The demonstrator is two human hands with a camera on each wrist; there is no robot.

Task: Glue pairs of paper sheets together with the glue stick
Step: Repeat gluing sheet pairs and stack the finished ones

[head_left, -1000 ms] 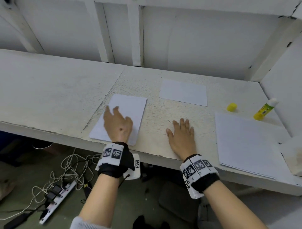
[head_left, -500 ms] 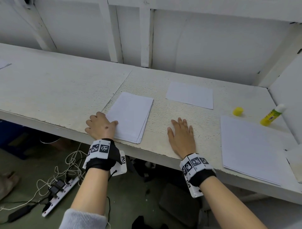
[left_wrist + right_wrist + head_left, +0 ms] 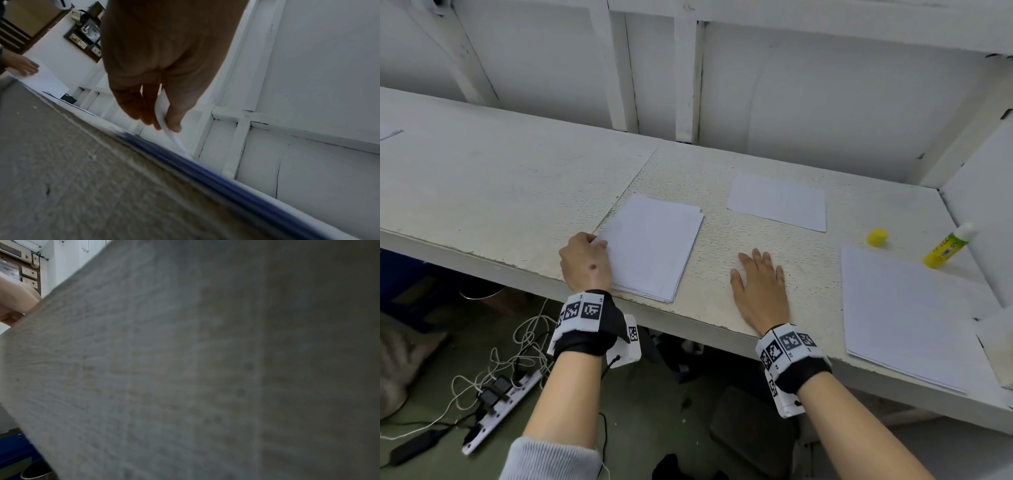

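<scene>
Power strip (image 3: 500, 394) w/ cables (tangled) on floor, under white bench (image 3: 482, 178).

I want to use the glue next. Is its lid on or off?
Off. The glue stick lies with its white tip bare, and the yellow cap sits apart beside it on the table.

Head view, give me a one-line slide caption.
Left hand pinches the paper stack edge, right hand flat on the bench; uncapped glue stick waits.
</scene>
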